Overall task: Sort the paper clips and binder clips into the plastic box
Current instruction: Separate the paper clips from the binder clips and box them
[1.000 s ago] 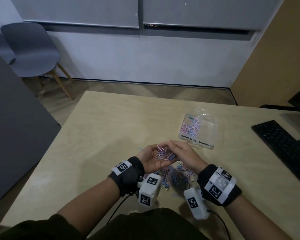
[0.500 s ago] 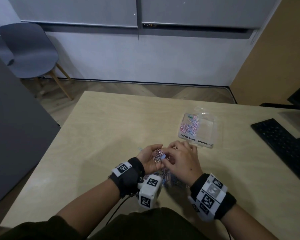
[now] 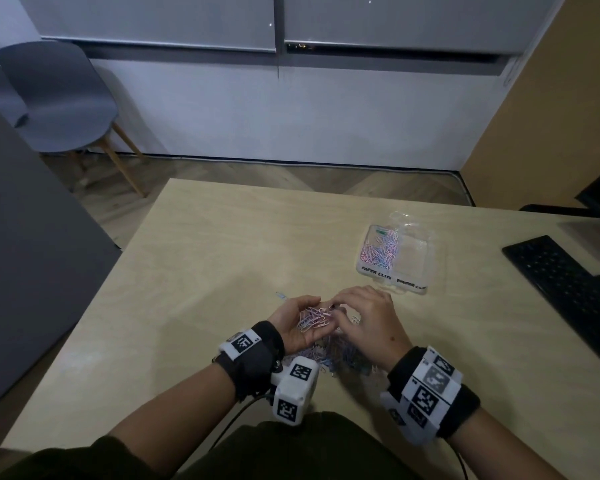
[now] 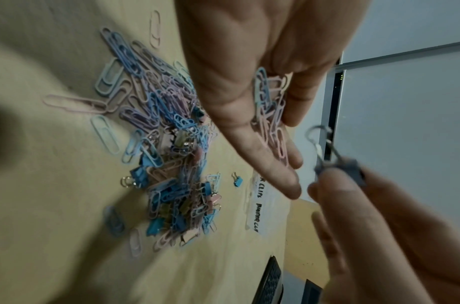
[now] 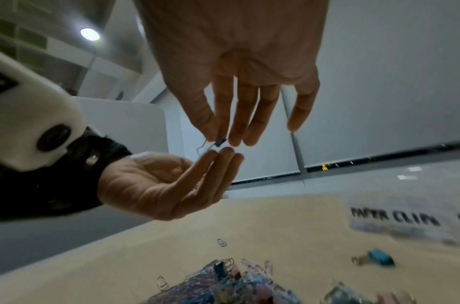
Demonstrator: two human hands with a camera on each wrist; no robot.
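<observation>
My left hand (image 3: pixel 293 329) lies palm up with its fingers nearly straight and carries a small heap of pink and blue paper clips (image 3: pixel 314 318) (image 4: pixel 271 107). Just past its fingertips my right hand (image 3: pixel 368 315), knuckles up, pinches a grey-blue binder clip (image 4: pixel 339 169) (image 5: pixel 220 142) between thumb and forefinger. Under both hands a mixed pile of paper clips and binder clips (image 3: pixel 336 355) (image 4: pixel 169 144) lies on the table. The clear plastic box (image 3: pixel 418 258) sits to the far right; its left compartment holds paper clips, its right one looks bare.
A lone blue binder clip (image 5: pixel 381 260) (image 4: pixel 238 181) lies between the pile and the box. One stray paper clip (image 3: pixel 282 295) lies left of my hands. A black keyboard (image 3: pixel 565 282) is at the right edge, and a grey chair (image 3: pixel 59 98) stands beyond the table.
My right hand turned knuckles up and drew slightly right, off the left palm, with the binder clip in its pinch. The left hand stayed cupped in place.
</observation>
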